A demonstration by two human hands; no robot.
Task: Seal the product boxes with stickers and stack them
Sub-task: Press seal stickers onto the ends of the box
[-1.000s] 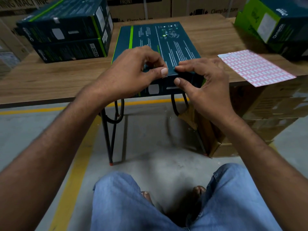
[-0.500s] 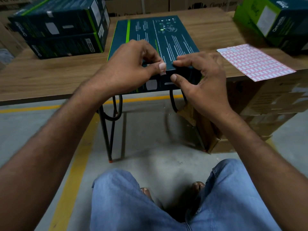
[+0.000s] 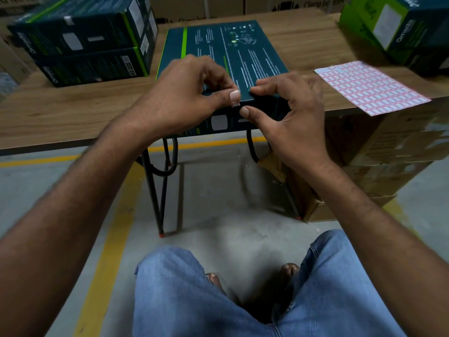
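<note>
A dark teal product box (image 3: 218,45) with a green stripe lies flat on the wooden table (image 3: 60,113), its front face at the table's near edge. My left hand (image 3: 184,93) pinches a small white sticker (image 3: 235,103) under the thumb tip, right at the box's front top edge. My right hand (image 3: 291,113) grips that same edge just to the right, fingers on the lid and thumb against the front face. The sticker sheet (image 3: 369,87), white with red outlines, lies to the right and overhangs the table edge.
Two sealed boxes (image 3: 85,45) are stacked at the back left of the table. More green and teal boxes (image 3: 398,27) stand at the back right. Brown cartons (image 3: 388,154) sit under the table's right side. My knees are below, near the table's black legs.
Both hands stay at the box's front edge. My left thumb has carried the sticker slightly lower, onto the edge, and my right thumb has closed up beneath it.
</note>
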